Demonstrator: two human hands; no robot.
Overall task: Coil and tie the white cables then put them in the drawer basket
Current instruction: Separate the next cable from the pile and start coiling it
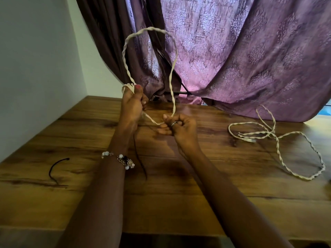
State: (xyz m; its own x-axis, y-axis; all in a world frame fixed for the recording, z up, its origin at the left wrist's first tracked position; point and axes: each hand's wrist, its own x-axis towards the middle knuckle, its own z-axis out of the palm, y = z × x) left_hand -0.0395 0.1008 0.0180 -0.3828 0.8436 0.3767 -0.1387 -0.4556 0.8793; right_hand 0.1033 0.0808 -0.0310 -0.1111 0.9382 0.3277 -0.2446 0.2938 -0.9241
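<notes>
Both hands point(133, 104) gripping twisted white cable point(125, 56), looped

The room is dim and warm-toned. Daylight filters through the purple curtain point(232, 59), making it glow. A pale sheen lies along the far edge of the wooden tabletop point(197, 203). Soft shadows fall beneath the forearms. Wide-angle distortion bends the edges; detail is slightly soft.
</notes>
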